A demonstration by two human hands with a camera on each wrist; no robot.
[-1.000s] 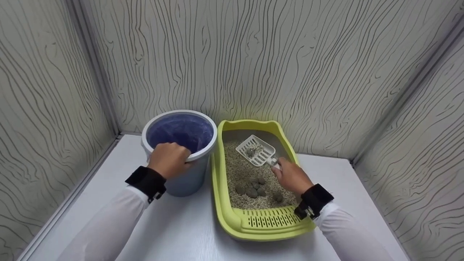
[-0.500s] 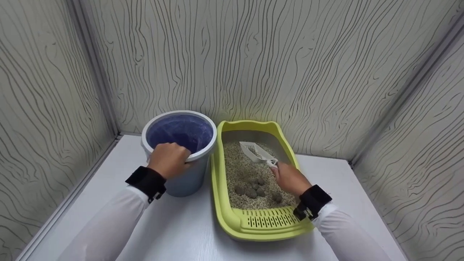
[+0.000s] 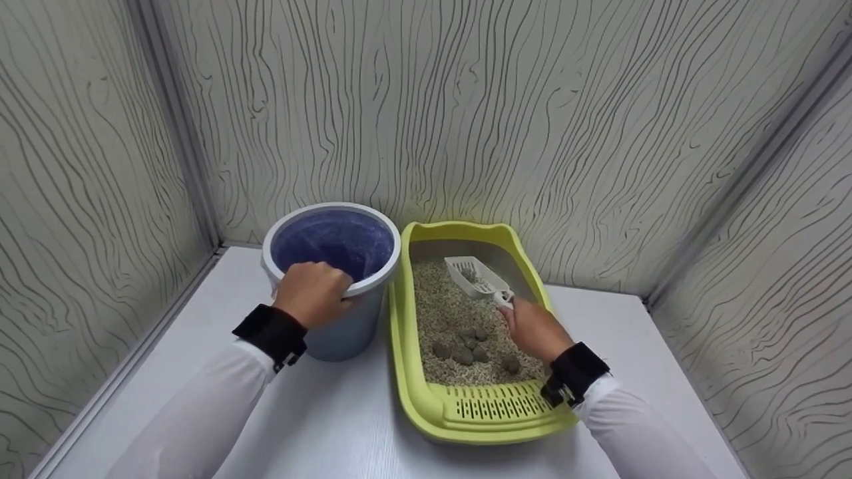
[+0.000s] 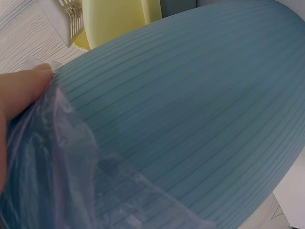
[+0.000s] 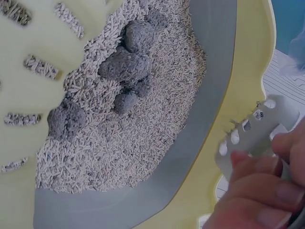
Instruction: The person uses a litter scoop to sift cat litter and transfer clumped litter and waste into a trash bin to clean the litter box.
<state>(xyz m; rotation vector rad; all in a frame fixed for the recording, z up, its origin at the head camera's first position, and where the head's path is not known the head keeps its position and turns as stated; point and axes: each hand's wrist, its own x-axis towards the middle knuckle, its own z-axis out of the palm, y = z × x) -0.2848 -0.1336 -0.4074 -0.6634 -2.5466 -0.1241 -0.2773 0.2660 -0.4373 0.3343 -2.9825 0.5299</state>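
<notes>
Head view: left hand (image 3: 313, 296) grips round blue film-lined bucket (image 3: 346, 327), left; right hand (image 3: 536, 326), white slotted scoop (image 3: 488, 283) over yellow plastic tray (image 3: 429, 412) of beige litter (image 3: 449, 309), grey clumps (image 3: 464, 355).

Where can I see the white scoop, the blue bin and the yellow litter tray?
White scoop (image 3: 462, 283): head view, on the side wall of its head.
Blue bin (image 3: 341, 336): head view, on its outer wall.
Yellow litter tray (image 3: 407, 359): head view, on its long bin-side rim.
</notes>
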